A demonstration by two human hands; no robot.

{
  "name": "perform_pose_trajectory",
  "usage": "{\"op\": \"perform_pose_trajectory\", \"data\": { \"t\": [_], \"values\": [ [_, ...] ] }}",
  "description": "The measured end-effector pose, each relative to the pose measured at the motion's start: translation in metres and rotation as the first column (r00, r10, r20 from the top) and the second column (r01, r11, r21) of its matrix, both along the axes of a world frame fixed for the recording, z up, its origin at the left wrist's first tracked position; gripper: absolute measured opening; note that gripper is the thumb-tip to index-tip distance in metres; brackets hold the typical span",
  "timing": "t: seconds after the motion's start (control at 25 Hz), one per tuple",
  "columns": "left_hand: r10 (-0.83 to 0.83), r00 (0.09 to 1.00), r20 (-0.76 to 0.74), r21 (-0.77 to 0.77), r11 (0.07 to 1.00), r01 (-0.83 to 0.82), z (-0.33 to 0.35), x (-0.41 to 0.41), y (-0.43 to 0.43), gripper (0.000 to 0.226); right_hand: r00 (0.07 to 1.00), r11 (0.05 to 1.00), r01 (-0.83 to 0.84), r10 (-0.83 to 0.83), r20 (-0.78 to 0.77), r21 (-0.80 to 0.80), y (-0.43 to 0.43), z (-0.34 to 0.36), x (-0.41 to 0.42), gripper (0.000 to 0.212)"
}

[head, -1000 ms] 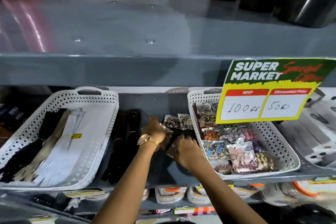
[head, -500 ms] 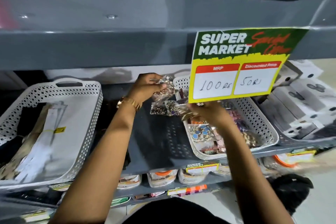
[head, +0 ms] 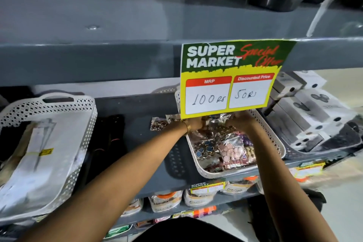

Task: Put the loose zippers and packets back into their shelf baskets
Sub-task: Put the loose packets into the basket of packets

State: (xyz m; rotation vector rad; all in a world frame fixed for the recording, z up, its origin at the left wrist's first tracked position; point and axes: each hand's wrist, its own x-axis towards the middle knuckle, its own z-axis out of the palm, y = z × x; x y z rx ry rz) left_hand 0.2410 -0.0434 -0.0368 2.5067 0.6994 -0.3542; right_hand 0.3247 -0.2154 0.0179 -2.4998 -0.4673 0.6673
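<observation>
My left hand [head: 194,124] and my right hand [head: 242,119] meet over the back of the right white basket [head: 276,144], just under a hanging price sign. Between them they grip a crinkled clear packet of small metal pieces [head: 218,122]; the fingertips are partly hidden by the sign. The basket holds several packets, among them a pink one [head: 233,151] and a blue one [head: 204,149]. One loose packet [head: 158,124] lies on the grey shelf left of my left wrist. Black zippers [head: 110,139] lie on the shelf between the baskets. The left white basket [head: 86,116] holds zippers and white packets.
The green and yellow price sign [head: 227,78] hangs from the upper shelf edge in front of the right basket. Stacked white boxes [head: 306,116] stand to the right of it. Packaged goods [head: 165,200] fill the lower shelf.
Both hands have moved right and come together over the right basket, carrying the packet from above the open shelf. The view has shifted slightly left.
</observation>
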Motion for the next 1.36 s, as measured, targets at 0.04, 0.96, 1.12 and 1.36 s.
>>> {"op": "perform_pose_trajectory", "data": {
  "t": [0.04, 0.96, 1.12, 1.36],
  "values": [
    [-0.024, 1.000, 0.009, 0.033, 0.999, 0.023, -0.001, -0.003, -0.001, 0.022, 1.000, 1.000, -0.021, 0.021, -0.002, -0.006, 0.001, -0.003, 0.004, 0.020],
    [0.243, 0.932, 0.270, 0.010, 0.967, -0.255, 0.001, -0.128, 0.108, 0.029, 0.725, 0.793, -0.467, 0.597, 0.344, -0.392, 0.168, -0.029, -0.122, 0.042],
    [0.354, 0.917, 0.186, -0.222, 0.924, -0.311, 0.008, -0.147, 0.119, 0.034, 0.723, 0.762, -0.542, 0.638, 0.265, -0.355, 0.178, -0.018, -0.102, 0.041],
    [0.485, 0.845, 0.225, -0.510, 0.798, -0.322, 0.025, -0.148, 0.124, 0.034, 0.673, 0.647, -0.621, 0.730, 0.122, -0.443, 0.172, -0.008, -0.089, 0.040]
  ]
}}
